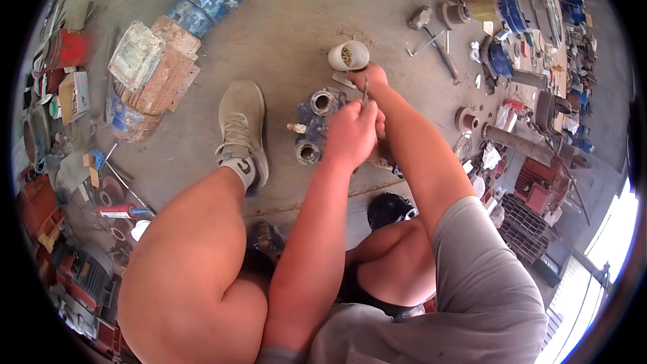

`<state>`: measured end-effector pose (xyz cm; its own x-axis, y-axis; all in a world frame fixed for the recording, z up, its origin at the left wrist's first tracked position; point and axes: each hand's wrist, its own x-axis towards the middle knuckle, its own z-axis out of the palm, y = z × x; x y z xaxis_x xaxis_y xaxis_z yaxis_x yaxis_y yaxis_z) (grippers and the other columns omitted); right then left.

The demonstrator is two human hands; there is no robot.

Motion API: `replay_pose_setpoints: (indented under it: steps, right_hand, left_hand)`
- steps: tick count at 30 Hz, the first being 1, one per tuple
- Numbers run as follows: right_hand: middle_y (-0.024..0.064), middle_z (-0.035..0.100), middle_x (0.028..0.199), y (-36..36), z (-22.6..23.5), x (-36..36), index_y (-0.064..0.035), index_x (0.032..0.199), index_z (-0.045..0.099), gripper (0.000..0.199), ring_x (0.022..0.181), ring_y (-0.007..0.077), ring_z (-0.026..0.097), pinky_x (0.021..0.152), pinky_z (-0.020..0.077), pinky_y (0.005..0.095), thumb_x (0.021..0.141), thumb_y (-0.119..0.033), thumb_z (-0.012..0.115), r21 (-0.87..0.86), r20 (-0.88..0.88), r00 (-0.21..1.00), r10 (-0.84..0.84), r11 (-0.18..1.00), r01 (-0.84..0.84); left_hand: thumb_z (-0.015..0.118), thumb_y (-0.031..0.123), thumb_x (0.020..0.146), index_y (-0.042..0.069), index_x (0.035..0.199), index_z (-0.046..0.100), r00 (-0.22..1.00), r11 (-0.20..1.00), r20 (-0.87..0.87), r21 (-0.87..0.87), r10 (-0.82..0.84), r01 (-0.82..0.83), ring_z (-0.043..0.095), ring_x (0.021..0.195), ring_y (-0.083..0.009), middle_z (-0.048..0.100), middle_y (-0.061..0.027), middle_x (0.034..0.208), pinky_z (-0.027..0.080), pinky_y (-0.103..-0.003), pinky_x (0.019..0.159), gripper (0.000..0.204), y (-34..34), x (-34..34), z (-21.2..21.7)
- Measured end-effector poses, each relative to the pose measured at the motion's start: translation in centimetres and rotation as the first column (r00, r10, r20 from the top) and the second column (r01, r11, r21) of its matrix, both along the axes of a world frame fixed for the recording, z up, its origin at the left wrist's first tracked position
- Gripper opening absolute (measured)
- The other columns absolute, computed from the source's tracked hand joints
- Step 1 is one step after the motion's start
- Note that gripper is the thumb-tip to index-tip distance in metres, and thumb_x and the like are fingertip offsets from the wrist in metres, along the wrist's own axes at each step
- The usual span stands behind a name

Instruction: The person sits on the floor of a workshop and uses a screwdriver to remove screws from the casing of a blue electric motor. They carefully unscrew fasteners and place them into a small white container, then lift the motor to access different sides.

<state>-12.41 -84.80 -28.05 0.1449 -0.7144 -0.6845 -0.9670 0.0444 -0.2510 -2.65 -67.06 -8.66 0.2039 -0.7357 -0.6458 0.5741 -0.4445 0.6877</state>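
Note:
My left hand (353,133) is closed, thumb and forefinger pinched on a thin metal rod (366,89) that points up toward my right wrist. Farther off, my right hand (368,78) is curled at the lower right rim of a whitish plastic cup (335,60). Its fingertips are partly hidden, and what they grip cannot be made out. Small brass-coloured pieces (346,56) lie inside the cup. Just left of and under my left hand sits a blue, worn metal casting (312,120) with two round open ports. A pale flat piece (342,80) lies below the cup.
A rusty motor (149,67) with blue parts lies on the floor at left. My shoe (242,125) stands between it and the casting. At right are a hammer (441,47), a round flange (466,119) and crowded metal parts. A red-and-blue tube (118,211) lies at lower left.

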Motion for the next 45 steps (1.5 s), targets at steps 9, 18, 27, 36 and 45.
replay_pose_setpoints:
  steps: [9, 18, 27, 36, 45]
  right_hand:
    - [0.0174, 0.075, 0.116, 1.0, -3.3, -0.1, -0.0053, 0.117, 0.075, 0.057, 0.110, 0.0320, 0.072, 0.095, 0.0562, 0.0415, 0.074, -0.041, 0.085, -0.047, 0.067, 0.992, -0.107, 0.993, 0.110]
    - [0.0214, 0.073, 0.119, 1.8, -0.1, 1.8, -0.0039, 0.118, 0.074, 0.049, 0.114, 0.0354, 0.070, 0.099, 0.0547, 0.0431, 0.083, -0.039, 0.074, -0.169, -0.079, 0.996, 0.029, 0.985, -0.042]
    - [0.0210, 0.075, 0.104, 0.0, 13.0, -1.4, -0.0022, 0.109, 0.071, 0.039, 0.099, 0.0359, 0.072, 0.087, 0.0555, 0.0434, 0.090, -0.036, 0.064, -0.159, 0.088, 0.986, 0.141, 0.979, -0.125]
    - [0.0114, 0.067, 0.084, 8.1, 33.1, -10.0, -0.0016, 0.098, 0.075, 0.017, 0.073, 0.0216, 0.065, 0.070, 0.0523, 0.0344, 0.087, -0.013, 0.074, -0.354, 0.318, 0.945, 0.080, 0.934, 0.040]
    - [0.0135, 0.071, 0.098, 9.1, 34.7, -12.7, -0.0017, 0.133, 0.066, 0.049, 0.087, 0.0254, 0.069, 0.080, 0.0547, 0.0351, 0.090, -0.024, 0.077, -0.276, 0.372, 0.925, -0.075, 0.943, 0.187]
  left_hand:
    - [0.049, 0.026, 0.105, -0.002, 0.099, 0.065, 0.946, 0.923, -0.203, 0.243, -0.252, 0.298, 0.069, 0.071, -0.0205, 0.070, -0.0110, 0.088, 0.052, -0.035, 0.059, 0.033, 1.9, 0.2, -2.8]
    - [0.047, 0.024, 0.105, -0.003, 0.101, 0.065, 0.887, 0.891, -0.278, 0.168, -0.369, 0.423, 0.071, 0.075, -0.0219, 0.071, -0.0121, 0.092, 0.054, -0.036, 0.061, 0.033, 2.1, 0.1, -3.0]
    - [0.044, 0.032, 0.110, -0.001, 0.108, 0.066, 0.931, 0.968, -0.318, 0.108, -0.181, 0.225, 0.066, 0.072, -0.0177, 0.071, -0.0104, 0.090, 0.049, -0.032, 0.057, 0.040, 0.3, -2.9, -2.3]
    - [0.051, 0.036, 0.109, 0.002, 0.104, 0.066, 0.847, 0.969, -0.490, -0.224, -0.207, 0.107, 0.061, 0.070, -0.0124, 0.066, -0.0059, 0.086, 0.046, -0.029, 0.055, 0.037, -3.2, -8.9, 3.2]
    - [0.063, 0.026, 0.102, 0.004, 0.108, 0.067, 0.844, 0.974, -0.517, -0.223, -0.146, 0.033, 0.056, 0.072, -0.0094, 0.065, -0.0015, 0.088, 0.042, -0.025, 0.057, 0.024, -3.4, -10.1, 3.6]
